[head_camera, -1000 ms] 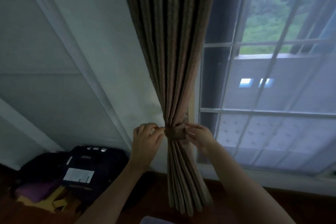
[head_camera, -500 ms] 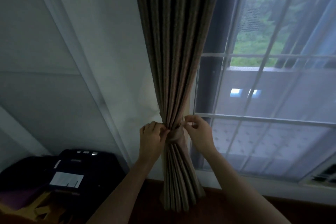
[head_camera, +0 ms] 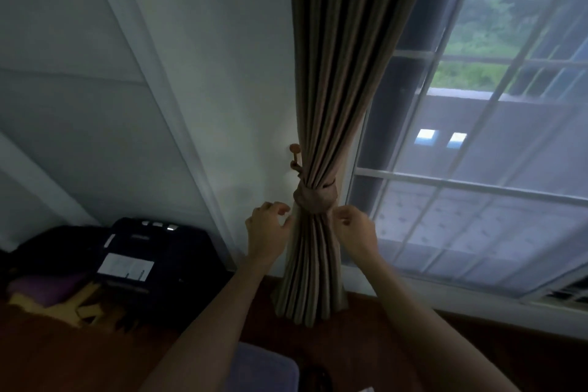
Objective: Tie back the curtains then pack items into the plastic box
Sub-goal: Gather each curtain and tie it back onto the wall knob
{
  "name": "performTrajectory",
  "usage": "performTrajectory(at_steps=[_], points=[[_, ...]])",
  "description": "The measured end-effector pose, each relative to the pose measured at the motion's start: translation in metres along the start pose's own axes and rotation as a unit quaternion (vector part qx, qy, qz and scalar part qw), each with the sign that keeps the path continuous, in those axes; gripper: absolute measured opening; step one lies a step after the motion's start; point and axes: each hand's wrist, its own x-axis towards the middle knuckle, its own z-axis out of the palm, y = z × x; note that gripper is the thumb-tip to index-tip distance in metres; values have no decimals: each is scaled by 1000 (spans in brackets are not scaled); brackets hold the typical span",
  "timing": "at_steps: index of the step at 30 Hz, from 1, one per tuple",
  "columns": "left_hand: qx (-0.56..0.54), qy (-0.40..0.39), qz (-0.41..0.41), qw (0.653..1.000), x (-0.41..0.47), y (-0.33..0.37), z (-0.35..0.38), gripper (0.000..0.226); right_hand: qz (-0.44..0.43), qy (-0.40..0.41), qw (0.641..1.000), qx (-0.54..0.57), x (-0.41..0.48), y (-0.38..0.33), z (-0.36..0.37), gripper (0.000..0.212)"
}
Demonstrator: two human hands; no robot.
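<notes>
A smooth, pale painted wall (head_camera: 222, 41) fills the upper left of the frame, crossed by flat trim strips. The right side is one window (head_camera: 445, 183) with thin white bars dividing the glass.

Down the centre hangs one curtain (head_camera: 337, 73) of heavy brownish woven cloth in deep vertical pleats. It is gathered to a narrow waist at mid-frame and flares again below, down to the reddish wooden floor (head_camera: 79, 356).

At the lower left lies one black bag (head_camera: 165, 245) of soft fabric with a white rectangular label.

Two hands are raised just below the waist. The left hand (head_camera: 267, 234) is just beside the curtain's left edge and the right hand (head_camera: 358, 231) just beside its right edge. Both have loosely curled fingers and grasp nothing.

One tieback (head_camera: 313, 197), a wrinkled band of matching cloth, wraps the waist. Its cord runs up to one small brown round-knobbed hook (head_camera: 295, 153) on the wall.
</notes>
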Motion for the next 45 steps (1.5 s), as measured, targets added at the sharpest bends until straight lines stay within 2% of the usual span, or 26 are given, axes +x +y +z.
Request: performTrajectory(at_steps=[3, 6, 8, 12, 16, 19, 21, 23, 24, 26, 27, 28, 30, 33, 35, 37, 39, 42, 45], points=[[48, -99, -29, 993, -5, -11, 23, 46, 2, -73, 991, -108, 4, 18, 19, 26], [63, -108, -15, 992, 3, -6, 39, 54, -15, -62, 986, -154, 14, 15, 27, 23], [53, -84, 3, 995, 9, 0, 45, 48, -28, -31, 985, -169, 21, 18, 32, 17], [19, -55, 15, 998, 11, 1, 55, 19, -59, -16, 983, -173, 16, 32, 40, 12], [52, -20, 51, 997, 11, -16, 56, 13, -83, -17, 983, -164, -3, 45, 39, 3], [32, -56, 47, 997, 15, -15, 57, 13, -68, -43, 984, -161, -2, 46, 40, 11], [-29, -98, 23, 995, 17, -11, 54, 15, -29, -55, 994, -90, 7, 43, 38, 10], [-148, -126, -53, 979, 18, -3, 46, 15, 68, -52, 991, 100, 17, 38, 31, 11], [-233, -127, -120, 957, 20, 4, 40, 16, 128, -52, 963, 230, 21, 32, 24, 13], [-369, -110, -245, 890, 26, 18, 31, 24, 207, -66, 876, 430, 29, 25, 12, 18], [-392, -105, -275, 871, 28, 20, 30, 26, 223, -81, 858, 456, 33, 23, 10, 20], [-390, -106, -279, 871, 29, 22, 30, 27, 231, -95, 855, 454, 34, 20, 10, 20], [-360, -110, -251, 892, 30, 22, 34, 28, 239, -99, 867, 427, 36, 15, 15, 11], [-313, -120, -217, 917, 36, 22, 38, 34, 227, -81, 901, 361, 42, 11, 19, 21], [-254, -115, -199, 939, 40, 25, 36, 30, 205, -66, 930, 299, 46, 10, 18, 18], [-241, -65, -221, 943, 43, 29, 30, 26, 178, -14, 954, 240, 44, 6, 13, 11], [-248, -35, -238, 939, 45, 32, 25, 28, 128, 55, 962, 237, 38, -4, 3, 8], [-209, -103, -220, 947, 51, 35, 24, 46, 23, 66, 971, 229, 36, -19, -7, 17], [-191, -135, -219, 947, 55, 36, 24, 47, -9, 42, 986, 159, 41, -25, -4, 14]])
